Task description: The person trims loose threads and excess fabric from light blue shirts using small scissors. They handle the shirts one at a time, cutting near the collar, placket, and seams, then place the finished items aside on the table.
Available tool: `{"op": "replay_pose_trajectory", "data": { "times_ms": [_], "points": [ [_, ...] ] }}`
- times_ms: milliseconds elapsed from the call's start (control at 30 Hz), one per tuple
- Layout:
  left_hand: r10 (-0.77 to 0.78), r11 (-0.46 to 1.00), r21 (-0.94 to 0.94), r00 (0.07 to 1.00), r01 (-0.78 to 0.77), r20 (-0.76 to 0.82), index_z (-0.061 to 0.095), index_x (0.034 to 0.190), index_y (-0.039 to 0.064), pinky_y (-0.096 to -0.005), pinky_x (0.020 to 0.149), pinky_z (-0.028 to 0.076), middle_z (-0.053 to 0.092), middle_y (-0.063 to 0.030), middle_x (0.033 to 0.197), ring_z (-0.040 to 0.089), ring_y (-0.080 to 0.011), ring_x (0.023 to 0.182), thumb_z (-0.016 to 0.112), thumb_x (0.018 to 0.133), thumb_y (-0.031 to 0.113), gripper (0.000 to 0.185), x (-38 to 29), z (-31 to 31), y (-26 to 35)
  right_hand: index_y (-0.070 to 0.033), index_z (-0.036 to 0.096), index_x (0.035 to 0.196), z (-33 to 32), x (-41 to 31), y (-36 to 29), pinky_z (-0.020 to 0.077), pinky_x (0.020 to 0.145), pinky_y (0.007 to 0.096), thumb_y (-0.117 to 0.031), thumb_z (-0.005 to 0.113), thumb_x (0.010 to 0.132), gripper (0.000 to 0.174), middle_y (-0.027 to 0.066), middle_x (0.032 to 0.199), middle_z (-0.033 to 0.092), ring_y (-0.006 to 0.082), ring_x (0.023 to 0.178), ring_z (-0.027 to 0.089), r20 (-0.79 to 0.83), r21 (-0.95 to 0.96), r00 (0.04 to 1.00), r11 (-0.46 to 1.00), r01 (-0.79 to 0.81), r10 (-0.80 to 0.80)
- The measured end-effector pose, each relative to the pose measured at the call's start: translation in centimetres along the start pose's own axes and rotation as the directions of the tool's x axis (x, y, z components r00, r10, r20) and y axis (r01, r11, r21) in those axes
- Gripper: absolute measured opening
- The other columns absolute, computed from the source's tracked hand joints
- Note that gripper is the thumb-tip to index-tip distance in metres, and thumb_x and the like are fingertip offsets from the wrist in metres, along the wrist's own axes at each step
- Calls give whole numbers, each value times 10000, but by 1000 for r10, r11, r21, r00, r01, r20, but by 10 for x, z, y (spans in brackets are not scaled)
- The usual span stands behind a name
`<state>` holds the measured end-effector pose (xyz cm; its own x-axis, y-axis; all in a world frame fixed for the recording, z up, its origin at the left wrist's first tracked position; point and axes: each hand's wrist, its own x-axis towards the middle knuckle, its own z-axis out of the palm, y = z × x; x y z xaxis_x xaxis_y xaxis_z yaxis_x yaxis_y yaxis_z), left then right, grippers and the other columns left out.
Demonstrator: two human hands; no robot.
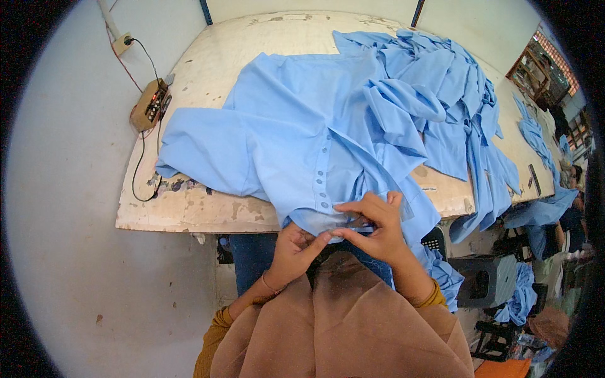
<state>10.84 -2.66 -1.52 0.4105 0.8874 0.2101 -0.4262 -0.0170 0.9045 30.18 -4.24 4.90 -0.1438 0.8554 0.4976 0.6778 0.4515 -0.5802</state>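
A light blue button-up shirt (283,94) lies spread over the table's front edge, its collar end towards me. Several buttons (324,205) run down its front placket. My left hand (298,245) pinches the collar edge, thumb on top and fingers under the cloth. Close beside it, my right hand (378,227) is curled over the collar opening, its thumb tip near the left thumb. A small dark metal tool (360,221), perhaps thread snips, shows partly under the right fingers; it is blurred and mostly hidden.
A worn pale table (236,212) carries a heap of light blue garments (435,71) at the right, some hanging over the edge. A control box (150,106) with cables is at the left wall. Grey plastic stool (487,279) and more blue cloth (517,295) stand lower right.
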Motion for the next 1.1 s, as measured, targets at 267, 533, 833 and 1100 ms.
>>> {"op": "replay_pose_trajectory", "data": {
  "times_ms": [267,533,833,1100],
  "points": [
    [-186,982,-43,974,182,-131,587,1168,-32,-264,862,501,662,-88,1135,630,-134,988,612,961,73,234,-2,-1,1,-120,706,799,-4,-15,26,272,755,320,-229,756,798,120,-40,686,549,126,630,444,198,677,979,715,-174,51],
    [-152,986,-85,978,141,-141,544,1236,-11,-320,913,510,638,-94,1187,604,-169,1092,587,972,90,286,2,2,-10,-151,684,997,-13,-11,22,289,787,343,-170,772,733,279,-16,955,640,153,844,553,121,39,991,998,-53,48],
    [-299,784,-593,948,181,-106,495,1292,50,-367,996,521,576,-76,1279,597,-195,1147,506,1007,89,288,3,6,-5,-227,695,1081,0,-49,38,264,786,395,-137,735,669,424,-57,1002,659,106,859,565,35,-160,956,943,292,-290],
    [-275,781,-604,956,159,-105,509,1258,37,-399,996,498,609,-91,1234,594,-215,1158,534,974,29,286,3,6,-5,-243,732,1048,7,-32,22,236,759,342,-283,789,737,318,-51,807,622,105,732,530,-140,26,987,997,79,-75]
  ]
}}
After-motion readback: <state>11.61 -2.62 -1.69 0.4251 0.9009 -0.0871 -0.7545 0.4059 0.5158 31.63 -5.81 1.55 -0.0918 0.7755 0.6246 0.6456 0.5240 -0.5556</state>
